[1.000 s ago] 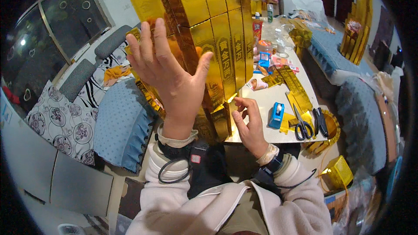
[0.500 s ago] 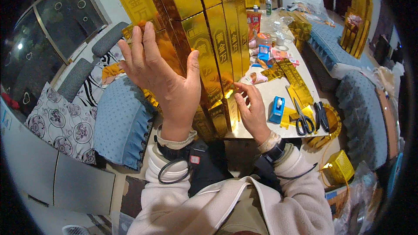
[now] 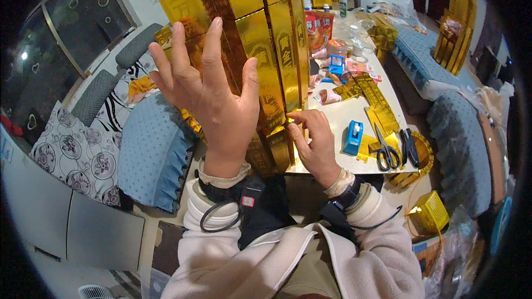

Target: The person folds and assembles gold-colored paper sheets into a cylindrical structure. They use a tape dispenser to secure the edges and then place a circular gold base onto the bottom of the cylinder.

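Note:
A tall tower of shiny gold foil paper boxes point(image 3: 257, 61) stands upright in front of me at the table's near left corner. My left hand point(image 3: 213, 99) is raised against its left side, fingers spread and thumb apart. Whether the palm presses on the foil is hidden. Lower down, my right hand point(image 3: 316, 147) has its thumb and forefinger pinched at the tower's right edge, near a bright fold. To the right of that hand lie a blue tape dispenser point(image 3: 353, 138), black-handled scissors point(image 3: 388, 155) and a black hand tool point(image 3: 410, 147).
Gold foil strips point(image 3: 379, 105) lie on the white table point(image 3: 327, 163). Farther back stand a red packet point(image 3: 319, 30) and several jars. Blue-covered seats point(image 3: 152, 155) flank the table. Another gold tower point(image 3: 454, 33) stands at the far right; a gold basket point(image 3: 431, 213) sits lower right.
The tower's right edge has shifted left, showing more of the red packet behind. My right hand has moved slightly left with it. My left hand's fingers have spread wider.

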Available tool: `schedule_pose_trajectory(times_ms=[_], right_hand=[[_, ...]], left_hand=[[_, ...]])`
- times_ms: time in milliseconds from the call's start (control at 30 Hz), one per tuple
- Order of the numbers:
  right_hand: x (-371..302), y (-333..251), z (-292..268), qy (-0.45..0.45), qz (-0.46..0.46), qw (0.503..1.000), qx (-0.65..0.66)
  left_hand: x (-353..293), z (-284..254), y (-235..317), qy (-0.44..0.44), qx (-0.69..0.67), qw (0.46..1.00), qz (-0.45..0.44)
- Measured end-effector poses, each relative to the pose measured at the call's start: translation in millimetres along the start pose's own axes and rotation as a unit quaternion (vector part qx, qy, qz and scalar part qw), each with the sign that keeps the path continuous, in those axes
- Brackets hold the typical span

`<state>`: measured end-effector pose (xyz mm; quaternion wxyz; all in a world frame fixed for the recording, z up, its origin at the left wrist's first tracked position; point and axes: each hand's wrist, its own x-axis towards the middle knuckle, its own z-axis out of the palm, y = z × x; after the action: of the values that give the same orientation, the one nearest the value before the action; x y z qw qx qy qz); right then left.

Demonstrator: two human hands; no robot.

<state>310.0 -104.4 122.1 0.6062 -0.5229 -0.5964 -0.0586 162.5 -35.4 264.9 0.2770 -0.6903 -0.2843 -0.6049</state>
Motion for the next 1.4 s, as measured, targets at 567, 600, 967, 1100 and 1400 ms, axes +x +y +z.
schedule_pose_trajectory(times_ms=[567,600,967,1100,1400], right_hand=[[-4.6,-5.1,10.5,-0.011,0.086,0.994,0.064],[-5.0,-5.5,11.1,-0.011,0.084,0.995,0.058],[-11.7,-16.0,30.1,-0.004,0.078,0.996,-0.045],[-13.3,-13.7,35.0,0.01,0.054,0.996,-0.071],[-17.9,-13.1,41.4,0.038,0.049,0.996,-0.065]], left_hand=[[1.9,3.0,-5.9,-0.01,-0.001,1.0,0.01],[2.3,3.1,-6.0,-0.01,-0.003,1.0,0.012],[6.9,5.4,-4.0,-0.039,0.022,0.999,0.01],[8.0,5.2,-3.4,-0.04,0.022,0.999,0.012],[8.8,5.0,-5.2,-0.01,0.011,1.0,0.021]])
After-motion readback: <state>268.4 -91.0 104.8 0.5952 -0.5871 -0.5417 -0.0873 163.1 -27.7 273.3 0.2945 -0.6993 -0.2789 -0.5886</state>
